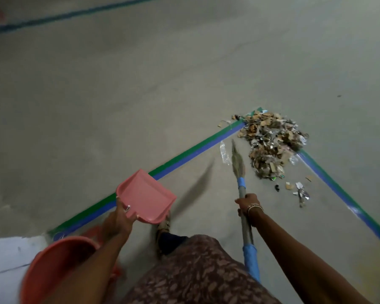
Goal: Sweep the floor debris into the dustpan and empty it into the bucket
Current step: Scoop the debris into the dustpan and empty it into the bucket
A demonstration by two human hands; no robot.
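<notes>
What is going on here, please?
A person is cleaning a floor. The left hand holds a pink dustpan, which looks empty, above the floor. The right hand grips a broom whose bristles point toward the debris pile. The pile lies in the corner of the green and blue floor tape, with a few loose scraps beside it. An orange bucket is under the left arm.

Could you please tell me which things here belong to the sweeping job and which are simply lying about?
Belongs to the job: pink dustpan, held by the left hand; broom, gripped by the right hand; debris pile; loose scraps beside it; orange bucket.
Just there: green-and-blue floor tape; white sheet beside the bucket.
</notes>
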